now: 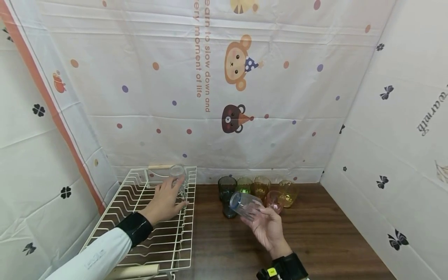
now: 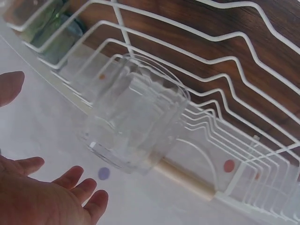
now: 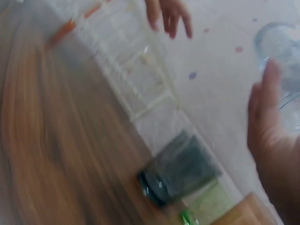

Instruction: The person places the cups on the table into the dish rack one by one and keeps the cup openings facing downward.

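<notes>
A clear drinking glass stands inverted or upright, I cannot tell which, at the far right corner of the white wire rack. My left hand is beside it with fingers spread; in the left wrist view that hand is apart from the glass. Over the brown tabletop, my right hand grips a second clear glass, tilted with its bluish end to the left. The right wrist view is blurred and shows only part of the held glass.
Behind the right hand, coloured glasses stand near the back wall: a dark one, a green one, an amber one, a yellow one and a pink one. Printed sheets enclose the table's back and sides.
</notes>
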Demonstrator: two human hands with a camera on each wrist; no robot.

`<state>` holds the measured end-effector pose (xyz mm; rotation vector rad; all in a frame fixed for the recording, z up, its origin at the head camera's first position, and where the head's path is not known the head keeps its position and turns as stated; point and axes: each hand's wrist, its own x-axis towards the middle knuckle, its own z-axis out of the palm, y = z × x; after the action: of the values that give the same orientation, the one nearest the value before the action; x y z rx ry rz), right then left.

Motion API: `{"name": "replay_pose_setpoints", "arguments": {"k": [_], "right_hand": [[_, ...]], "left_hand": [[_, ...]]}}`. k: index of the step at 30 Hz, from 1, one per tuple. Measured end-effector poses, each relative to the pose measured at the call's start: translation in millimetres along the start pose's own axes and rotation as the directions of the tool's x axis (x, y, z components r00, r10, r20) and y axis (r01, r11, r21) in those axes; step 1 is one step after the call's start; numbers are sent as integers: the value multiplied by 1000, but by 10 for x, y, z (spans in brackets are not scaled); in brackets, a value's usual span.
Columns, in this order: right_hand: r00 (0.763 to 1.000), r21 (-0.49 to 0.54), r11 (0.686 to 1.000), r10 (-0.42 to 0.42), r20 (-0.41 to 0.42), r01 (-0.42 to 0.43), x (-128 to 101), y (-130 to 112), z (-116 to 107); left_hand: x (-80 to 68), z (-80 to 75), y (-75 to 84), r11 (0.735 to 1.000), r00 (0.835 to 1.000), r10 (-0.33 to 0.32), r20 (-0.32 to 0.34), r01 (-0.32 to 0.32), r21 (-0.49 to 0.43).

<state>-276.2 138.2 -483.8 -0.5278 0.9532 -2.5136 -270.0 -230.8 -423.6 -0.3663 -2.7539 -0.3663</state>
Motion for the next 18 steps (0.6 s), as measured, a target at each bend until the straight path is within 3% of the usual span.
{"name": "replay_pose_setpoints", "arguments": {"k": [4,7,11,18], "right_hand": [[973,263,965,-57,225,-5,-4,3,37],[941,359,933,-110,320,-13,13,24,63],[926,401,916,-137,352,-16,22,39,75],[930,408,912,-111,351,-45,31,68,98]], "left_hand": [[-43,-18,75,998,998,56,-31,-56,22],[-61,-27,140,996,996,81,-30,-80,35],[-63,-60,259,994,995,103,-9,-103,34],[-76,-154,466,992,992,128,13,-128,3]]}}
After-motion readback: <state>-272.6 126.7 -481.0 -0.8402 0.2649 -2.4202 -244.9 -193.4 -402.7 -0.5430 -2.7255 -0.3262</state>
